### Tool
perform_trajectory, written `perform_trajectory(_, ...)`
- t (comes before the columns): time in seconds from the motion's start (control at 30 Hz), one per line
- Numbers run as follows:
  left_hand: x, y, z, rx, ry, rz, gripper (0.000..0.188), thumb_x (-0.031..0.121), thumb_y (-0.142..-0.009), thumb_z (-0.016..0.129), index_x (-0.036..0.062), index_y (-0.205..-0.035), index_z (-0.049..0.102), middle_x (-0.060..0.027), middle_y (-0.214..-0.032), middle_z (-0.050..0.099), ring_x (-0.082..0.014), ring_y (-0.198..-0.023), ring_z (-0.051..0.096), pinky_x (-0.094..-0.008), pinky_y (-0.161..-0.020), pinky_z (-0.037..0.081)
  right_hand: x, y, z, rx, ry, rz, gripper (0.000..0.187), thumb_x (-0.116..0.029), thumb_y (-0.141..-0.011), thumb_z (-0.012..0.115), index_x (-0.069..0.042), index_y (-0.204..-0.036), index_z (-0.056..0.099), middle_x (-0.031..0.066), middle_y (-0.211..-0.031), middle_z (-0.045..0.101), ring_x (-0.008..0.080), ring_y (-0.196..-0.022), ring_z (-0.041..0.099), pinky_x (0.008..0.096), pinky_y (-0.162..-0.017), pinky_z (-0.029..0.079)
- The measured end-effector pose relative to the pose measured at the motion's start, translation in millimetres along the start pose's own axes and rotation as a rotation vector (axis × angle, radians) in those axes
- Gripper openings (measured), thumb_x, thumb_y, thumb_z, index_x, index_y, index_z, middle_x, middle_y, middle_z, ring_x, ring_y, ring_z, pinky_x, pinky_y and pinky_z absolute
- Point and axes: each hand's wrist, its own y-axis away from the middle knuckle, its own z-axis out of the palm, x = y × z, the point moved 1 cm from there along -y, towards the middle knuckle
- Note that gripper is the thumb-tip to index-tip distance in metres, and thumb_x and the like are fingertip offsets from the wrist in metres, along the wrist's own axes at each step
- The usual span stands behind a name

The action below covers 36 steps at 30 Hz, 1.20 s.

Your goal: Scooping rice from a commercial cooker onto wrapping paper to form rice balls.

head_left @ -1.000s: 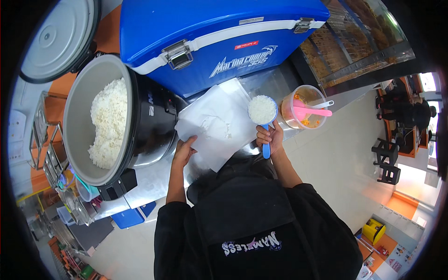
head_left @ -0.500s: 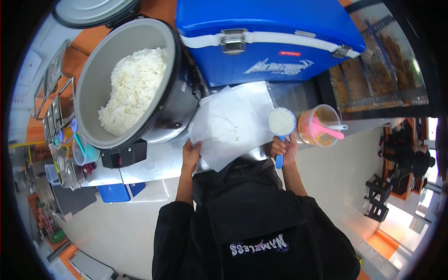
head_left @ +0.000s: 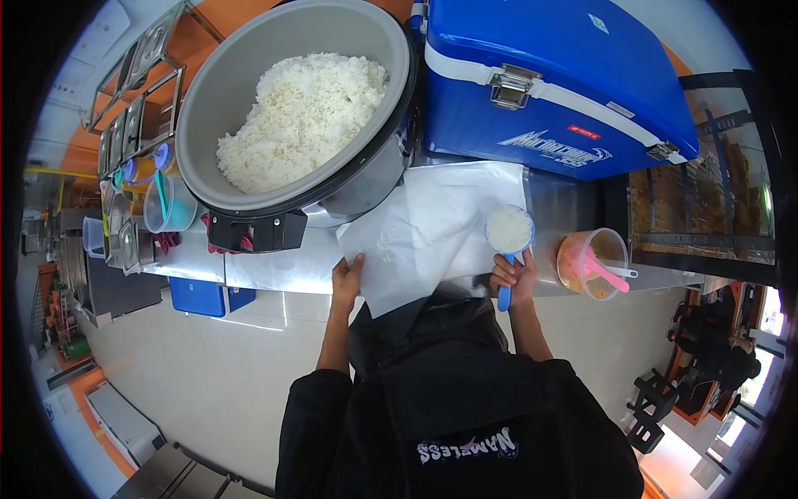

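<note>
My right hand (head_left: 516,284) grips the blue handle of a round scoop (head_left: 504,299) above the counter. White cooked rice (head_left: 509,229) fills the scoop's cup. My left hand (head_left: 347,281) holds the left edge of a white sheet of wrapping paper (head_left: 391,262), thumb on top; the fingers beneath are partly hidden. This sheet overlaps more white paper (head_left: 465,187) on the metal counter. At the upper left, a large rice cooker (head_left: 195,158) stands open, with a heap of white rice (head_left: 312,116) in its grey pot.
A blue cool box (head_left: 540,108) with a white band and metal latches stands behind the paper. Right of the scoop is a clear tub (head_left: 568,264) holding orange-red food and a pink spoon (head_left: 605,272). Left of the cooker are a clear container (head_left: 170,218) and a dark-red cloth (head_left: 224,239).
The view has shifted, so the cooker and cool box appear farther right. My left hand and the top sheet have moved left relative to the counter. The right hand still holds the filled scoop.
</note>
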Motion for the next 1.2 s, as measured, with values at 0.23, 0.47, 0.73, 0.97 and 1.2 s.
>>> perform_trajectory(0.23, 17, -6, 49, -0.154, 0.065, 0.027, 0.037, 0.026, -0.095, 0.061, -0.0065, -0.113, 0.060, -0.0105, -0.100, 0.067, -0.0154, -0.087, 0.061, -0.0277, -0.077, 0.049, 16, -5, 19, 0.105, 0.038, -0.069, 0.072, -0.061, -0.096, 0.034, 0.002, -0.131, 0.045, 0.0210, -0.128, 0.054, 0.0097, -0.045, 0.041, 0.0220, -0.043, 0.037)
perform_trajectory(0.47, 23, -23, 88, -0.243, -0.115, 0.144, 0.036, 0.026, -0.093, 0.064, -0.0053, -0.109, 0.060, -0.0117, -0.093, 0.068, -0.0147, -0.079, 0.063, -0.0277, -0.069, 0.050, 10, 8, 45, -0.079, -0.063, -0.191, 0.076, -0.061, -0.094, 0.036, -0.004, -0.144, 0.035, 0.0258, -0.155, 0.022, 0.0085, -0.044, 0.041, 0.0221, -0.043, 0.037)
perform_trajectory(0.73, 58, -24, 97, -0.282, -0.084, -0.010, 0.050, 0.029, -0.095, 0.058, -0.0102, -0.123, 0.049, -0.0167, -0.106, 0.064, -0.0199, -0.091, 0.063, -0.0293, -0.081, 0.050, 21, -25, 62, -0.045, -0.125, -0.253, 0.073, -0.060, -0.093, 0.037, -0.008, -0.144, 0.037, 0.0253, -0.156, 0.020, 0.0088, -0.043, 0.037, 0.0216, -0.043, 0.035)
perform_trajectory(0.97, 31, -35, 79, -0.280, 0.242, -0.092, 0.044, 0.024, -0.099, 0.053, -0.0094, -0.128, 0.047, -0.0144, -0.115, 0.062, -0.0211, -0.100, 0.063, -0.0326, -0.088, 0.050, 3, -12, 8, 0.043, -0.055, -0.337, 0.074, -0.061, -0.093, 0.040, -0.009, -0.145, 0.033, 0.0250, -0.155, 0.023, 0.0085, -0.045, 0.039, 0.0221, -0.044, 0.036)
perform_trajectory(1.2, 29, -19, 47, -0.201, 0.121, -0.071, 0.036, 0.021, -0.099, 0.053, -0.0061, -0.122, 0.054, -0.0104, -0.099, 0.066, -0.0178, -0.090, 0.064, -0.0306, -0.080, 0.051, -14, -6, -15, 0.160, 0.036, -0.394, 0.069, -0.057, -0.095, 0.040, -0.007, -0.143, 0.035, 0.0242, -0.151, 0.033, 0.0088, -0.045, 0.038, 0.0220, -0.045, 0.037)
